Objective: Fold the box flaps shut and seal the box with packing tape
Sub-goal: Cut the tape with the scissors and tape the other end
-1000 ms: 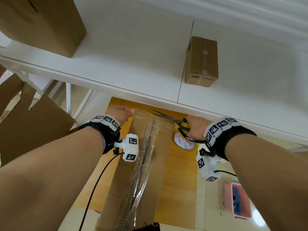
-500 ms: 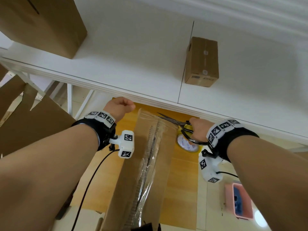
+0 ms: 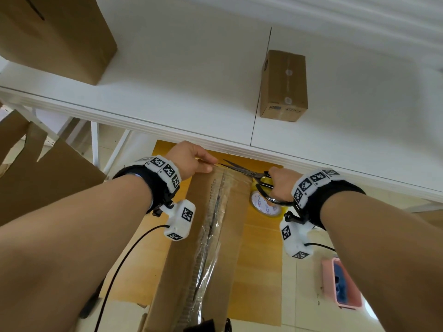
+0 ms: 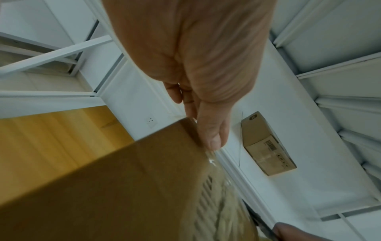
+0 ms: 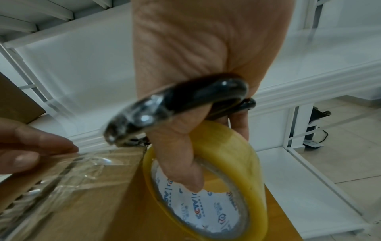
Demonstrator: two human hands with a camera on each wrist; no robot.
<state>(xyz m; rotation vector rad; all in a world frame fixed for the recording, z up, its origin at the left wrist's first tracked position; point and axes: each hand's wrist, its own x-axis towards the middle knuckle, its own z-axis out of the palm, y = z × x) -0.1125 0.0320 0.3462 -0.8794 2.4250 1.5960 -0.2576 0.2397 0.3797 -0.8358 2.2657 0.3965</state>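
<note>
A white table (image 3: 182, 75) is seen, a seam running down its top. A small sealed carton (image 3: 284, 86) is set just right of the seam; a large carton (image 3: 50, 37) is parked far left.

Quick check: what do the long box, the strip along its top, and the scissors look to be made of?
Long box: brown corrugated cardboard, matte; fluting shows at its seam. Strip: clear glossy plastic tape, wrinkled, with glare. Scissors: dark metal blades by their sheen; black glossy handle loops, probably coated or plastic.

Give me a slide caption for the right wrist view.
Right hand grips scissors and tape roll beside the box.
</note>
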